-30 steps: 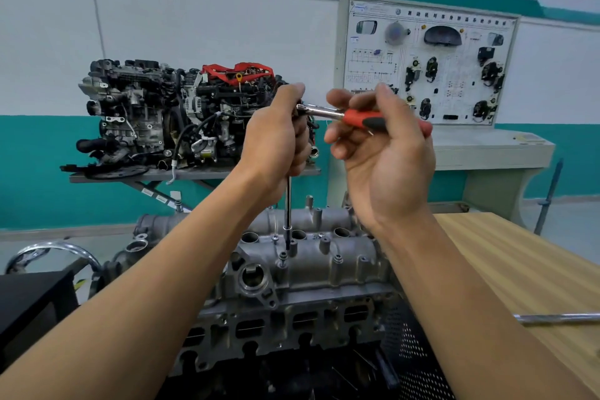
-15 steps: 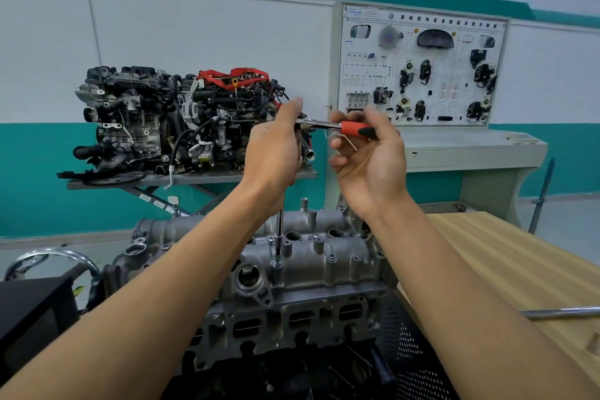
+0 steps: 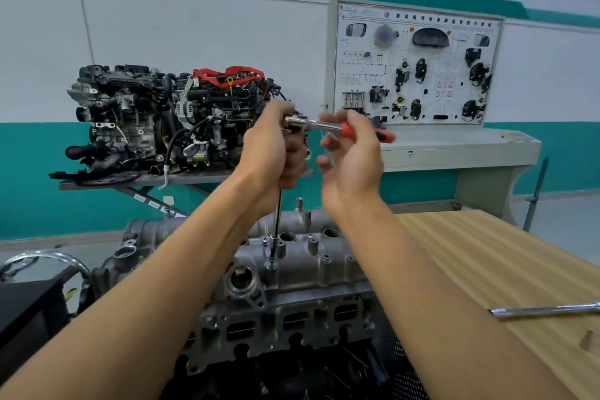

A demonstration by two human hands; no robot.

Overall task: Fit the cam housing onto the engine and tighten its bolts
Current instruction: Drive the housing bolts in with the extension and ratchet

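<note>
Forearms are reaching up from the bottom corners of the head view. The left hand (image 3: 269,146) is clenching around the top of the extension bar (image 3: 277,221), just under the head of the ratchet (image 3: 308,123). The bar is standing near upright with its lower tip sitting on a bolt (image 3: 270,266) at the near-left part of the cam housing (image 3: 311,266). The right hand (image 3: 352,159) is grasping the ratchet's red handle between thumb and curled fingers, though motion blur is softening them. The cam housing is sitting on top of the engine (image 3: 292,325), low in the middle of the picture. The left forearm is covering its left end and the right forearm is hiding its right end. Behind the hands a second engine (image 3: 146,117) is resting on a grey stand (image 3: 201,179), and the left hand is blocking its right edge. A training board (image 3: 415,65) is standing on a grey console (image 3: 470,153) against the wall, with the right hand overlapping its lower left corner. To the right a wooden table (image 3: 487,253) is carrying a metal bar (image 3: 545,311), well apart from the engine. At far left a black box (image 3: 29,312) is sitting.
</note>
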